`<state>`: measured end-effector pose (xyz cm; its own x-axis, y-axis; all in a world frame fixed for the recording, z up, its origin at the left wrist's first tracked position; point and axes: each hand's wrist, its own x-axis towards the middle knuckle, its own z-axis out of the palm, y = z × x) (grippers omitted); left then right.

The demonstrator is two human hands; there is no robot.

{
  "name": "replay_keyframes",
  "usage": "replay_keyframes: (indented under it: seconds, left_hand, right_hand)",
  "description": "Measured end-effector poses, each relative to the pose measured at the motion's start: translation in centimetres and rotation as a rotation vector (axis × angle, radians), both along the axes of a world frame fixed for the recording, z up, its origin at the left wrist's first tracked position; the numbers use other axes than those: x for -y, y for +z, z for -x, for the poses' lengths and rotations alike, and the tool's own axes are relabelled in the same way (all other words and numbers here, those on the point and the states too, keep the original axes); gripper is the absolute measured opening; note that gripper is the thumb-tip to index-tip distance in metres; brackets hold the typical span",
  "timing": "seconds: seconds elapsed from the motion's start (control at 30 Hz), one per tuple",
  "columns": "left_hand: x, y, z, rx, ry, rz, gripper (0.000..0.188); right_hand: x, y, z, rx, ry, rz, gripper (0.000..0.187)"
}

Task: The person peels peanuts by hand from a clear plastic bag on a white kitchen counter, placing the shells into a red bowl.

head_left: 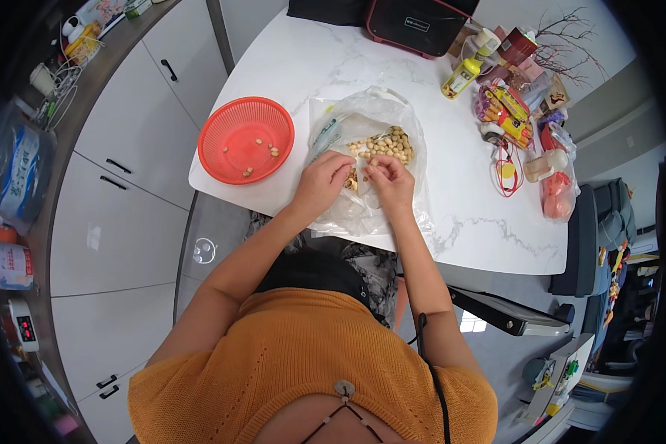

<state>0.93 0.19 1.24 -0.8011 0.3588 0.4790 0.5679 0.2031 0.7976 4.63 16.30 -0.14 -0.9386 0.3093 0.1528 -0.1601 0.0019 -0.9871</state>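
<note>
An open clear plastic bag (411, 111) lies on the white table in front of me. Small round tan nuts (397, 142) are heaped at its far right, and darker bits that look like broken shells (352, 180) lie between my hands. My left hand (324, 181) is over the bag's left side with its fingers curled together; whatever they hold is hidden. On the other side, my right hand (392, 183) pinches a small pale round piece, apparently one of the nuts. To the left stands a red plastic basket (214, 140) with several loose pale nuts (274, 152) on its bottom.
The white marbled table (488, 229) curves around the bag. A dark red-and-black box-shaped appliance (414, 29) stands at the back. Along the right are a yellow bottle (462, 78), packaged snacks (507, 111) and a clear jar (546, 166). White cabinets (118, 237) run along the left.
</note>
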Motion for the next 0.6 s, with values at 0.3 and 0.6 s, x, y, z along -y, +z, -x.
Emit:
replay_keyframes:
  seconds: [0.3,0.6]
  left_hand:
    - [-0.16,0.0,0.4,0.251,-0.073,-0.138,0.018]
    - [-0.46,0.5,0.41,0.289,-0.095,-0.112,0.02]
  right_hand:
    - [0.0,-0.35,-0.47,-0.005,0.066,-0.088,0.014]
    - [-0.28,-1.05,-0.25,-0.025,0.069,-0.188,0.014]
